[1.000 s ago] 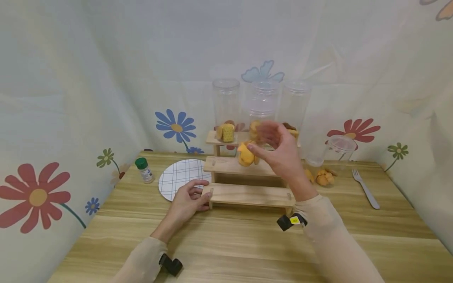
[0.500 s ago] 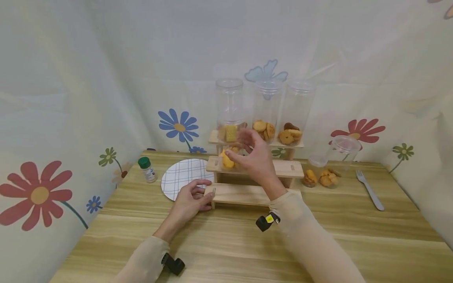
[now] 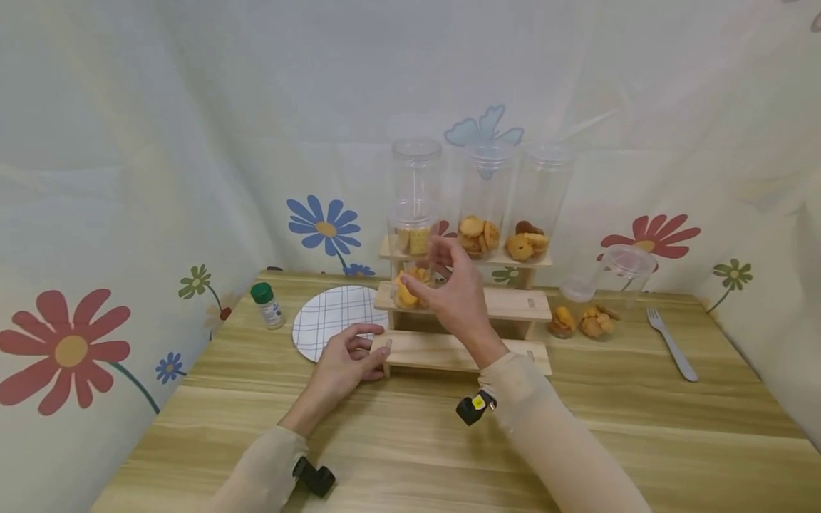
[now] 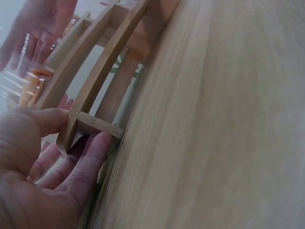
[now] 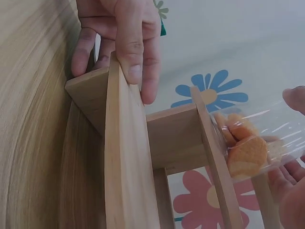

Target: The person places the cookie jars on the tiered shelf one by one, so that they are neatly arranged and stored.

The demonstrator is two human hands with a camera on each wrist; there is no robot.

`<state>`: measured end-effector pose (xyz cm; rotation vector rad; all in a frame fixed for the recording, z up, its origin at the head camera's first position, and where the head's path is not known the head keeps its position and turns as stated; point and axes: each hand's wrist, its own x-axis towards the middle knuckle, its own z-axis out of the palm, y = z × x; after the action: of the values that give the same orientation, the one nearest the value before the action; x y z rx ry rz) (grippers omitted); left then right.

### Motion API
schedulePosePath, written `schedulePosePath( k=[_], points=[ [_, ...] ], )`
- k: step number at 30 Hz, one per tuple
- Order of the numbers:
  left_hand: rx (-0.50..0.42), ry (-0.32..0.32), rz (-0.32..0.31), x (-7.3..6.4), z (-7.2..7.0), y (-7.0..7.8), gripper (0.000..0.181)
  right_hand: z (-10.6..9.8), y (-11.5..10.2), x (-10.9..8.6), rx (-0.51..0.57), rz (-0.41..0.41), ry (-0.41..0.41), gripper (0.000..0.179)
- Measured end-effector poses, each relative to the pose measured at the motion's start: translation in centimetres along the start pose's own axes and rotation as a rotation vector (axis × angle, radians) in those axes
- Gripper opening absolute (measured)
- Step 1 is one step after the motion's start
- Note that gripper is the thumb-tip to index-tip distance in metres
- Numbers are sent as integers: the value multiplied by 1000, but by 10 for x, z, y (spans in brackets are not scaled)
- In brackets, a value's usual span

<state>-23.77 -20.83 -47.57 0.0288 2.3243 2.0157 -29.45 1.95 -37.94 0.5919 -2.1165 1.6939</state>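
My right hand [image 3: 460,296] holds a clear jar [image 3: 408,286] of orange-yellow cookies at the left end of the middle step of a three-step wooden stand [image 3: 458,353]. In the right wrist view, the base of this jar [image 5: 257,148] meets the step's board, with fingertips on its clear wall. My left hand [image 3: 344,363] grips the left end of the lowest step. In the left wrist view, its thumb lies along the stand's board [image 4: 90,95], and the fingers are around the end support. On the top step stand three tall clear jars: left [image 3: 417,167], middle [image 3: 479,203], right [image 3: 535,214].
Two more clear jars with cookies, one smaller [image 3: 562,324] and one larger [image 3: 598,322], stand right of the stand. A fork [image 3: 670,345] lies beyond them. Left are a checked plate [image 3: 330,320] and a green-capped shaker [image 3: 266,306]. A flowered curtain [image 3: 346,107] hangs behind.
My right hand has carried the jar leftward and lowered it to the left end of the middle step. My left hand keeps its grip on the stand.
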Motion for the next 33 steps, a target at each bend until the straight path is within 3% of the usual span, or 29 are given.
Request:
schedulePosePath(
  k=[10, 17, 25, 33],
  points=[
    [6, 9, -6, 1, 0, -2, 43, -1, 1, -4, -66, 9, -24, 77],
    [10, 10, -7, 2, 0, -1, 43, -14, 2, -14, -80, 36, -34, 84],
    [0, 3, 0, 0, 0, 1, 44, -42, -10, -27, -44, 22, 3, 83],
    [6, -3, -5, 0, 0, 2, 44, -86, -15, -38, -60, -102, 65, 79]
  ],
)
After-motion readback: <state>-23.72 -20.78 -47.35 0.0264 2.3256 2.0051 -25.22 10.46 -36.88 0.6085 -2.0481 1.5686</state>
